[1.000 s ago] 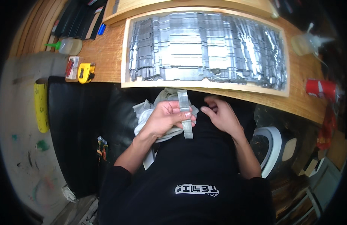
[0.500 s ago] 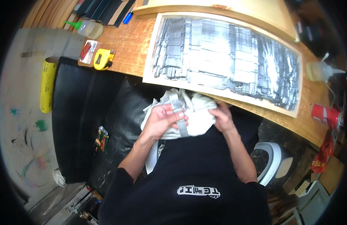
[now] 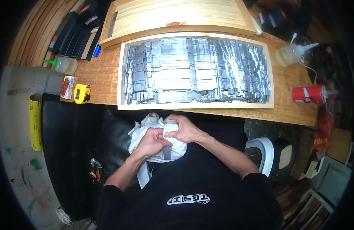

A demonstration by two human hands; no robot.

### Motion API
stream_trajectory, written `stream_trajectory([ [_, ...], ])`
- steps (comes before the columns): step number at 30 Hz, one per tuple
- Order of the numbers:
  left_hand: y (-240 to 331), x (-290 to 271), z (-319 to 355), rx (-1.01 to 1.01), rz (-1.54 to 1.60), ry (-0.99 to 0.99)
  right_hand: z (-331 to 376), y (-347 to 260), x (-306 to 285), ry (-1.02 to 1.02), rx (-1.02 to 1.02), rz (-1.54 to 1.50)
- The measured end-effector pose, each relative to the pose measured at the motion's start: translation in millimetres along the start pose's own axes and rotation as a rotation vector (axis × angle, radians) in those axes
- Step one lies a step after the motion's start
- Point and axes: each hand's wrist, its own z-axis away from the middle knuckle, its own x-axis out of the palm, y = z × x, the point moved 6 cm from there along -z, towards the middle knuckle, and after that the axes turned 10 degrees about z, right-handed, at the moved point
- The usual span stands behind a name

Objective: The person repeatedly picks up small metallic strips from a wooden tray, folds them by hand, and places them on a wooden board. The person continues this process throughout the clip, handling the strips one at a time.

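Note:
A bunched white cloth [image 3: 140, 132] lies over my lap, just below the table's front edge. My left hand [image 3: 150, 142] is closed at the cloth's middle, fingers pinched around a flat grey strip [image 3: 167, 153]. Only the lower end of that strip shows, below my left fingertips; its upper part is hidden by cloth and fingers. Gripping a fold of the cloth, my right hand [image 3: 183, 129] presses its thumb close to my left fingers. On the table, a shallow wooden tray [image 3: 196, 105] holds many similar grey strips, layered in rows.
Behind the tray stands a wooden box or lid [image 3: 177, 13]. A yellow tape measure [image 3: 82, 94] and a green-tipped squeeze bottle [image 3: 66, 65] are at left. At right are another squeeze bottle [image 3: 288, 55] and a red can [image 3: 309, 94]. A white chair arm [image 3: 266, 157] curves beside me.
My right hand has come in from the cloth's right edge to meet my left hand. Cloth now covers the strip's upper part. The view has shifted and levelled.

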Motion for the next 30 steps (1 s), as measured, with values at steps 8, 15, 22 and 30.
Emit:
stream_trajectory([
  [8,-7.7,-17.6,9.3,-0.268,0.168,-0.266,-5.8,39.9,8.7,0.344,0.216,0.057],
  [15,16.9,-16.1,26.9,-0.129,0.246,-0.114,4.3,51.3,9.8,0.011,0.047,-1.01],
  [22,-0.3,-0.2,-1.8,-0.075,0.032,-0.056,1.1,7.7,10.6,0.019,-0.009,-0.107],
  [30,-6.2,-9.6,8.8,-0.286,0.18,-0.247,3.2,44.9,19.5,0.245,0.28,-0.368],
])
